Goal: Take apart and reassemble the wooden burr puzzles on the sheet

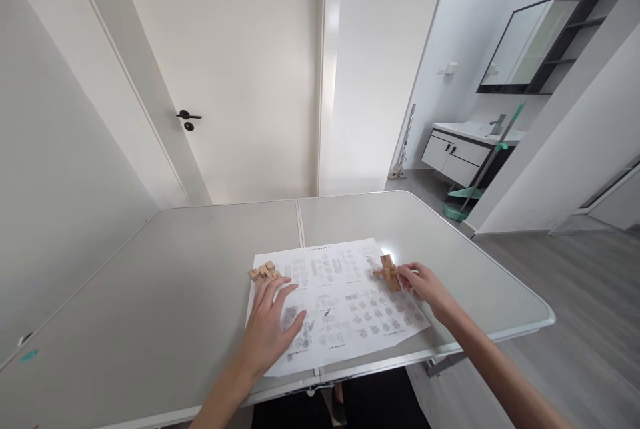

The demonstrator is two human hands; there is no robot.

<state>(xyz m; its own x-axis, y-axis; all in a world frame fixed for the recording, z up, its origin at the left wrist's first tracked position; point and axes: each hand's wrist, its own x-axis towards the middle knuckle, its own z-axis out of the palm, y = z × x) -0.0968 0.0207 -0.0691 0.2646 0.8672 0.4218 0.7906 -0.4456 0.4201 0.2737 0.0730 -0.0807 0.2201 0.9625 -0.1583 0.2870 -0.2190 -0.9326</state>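
A printed sheet of paper [345,342] with rows of small diagrams lies on the table. On its right side sits a partly joined wooden interlocking puzzle [388,273], made of crossed notched pieces. The thumb and fingers of my right hand [420,285] pinch its right end. My left hand [270,329] rests over the sheet's left part, fingers spread and curved, gripping nothing. Just beyond its knuckles is a small cluster of loose wooden puzzle pieces [265,270], partly hidden by the fingers; whether they touch I cannot tell.
The grey folding table [175,309] has a seam down its middle and a metal rim. Behind it stands a white door [240,69] with a black handle. At right are a sink cabinet [460,152], a mop [404,149] and a green dustpan [456,212].
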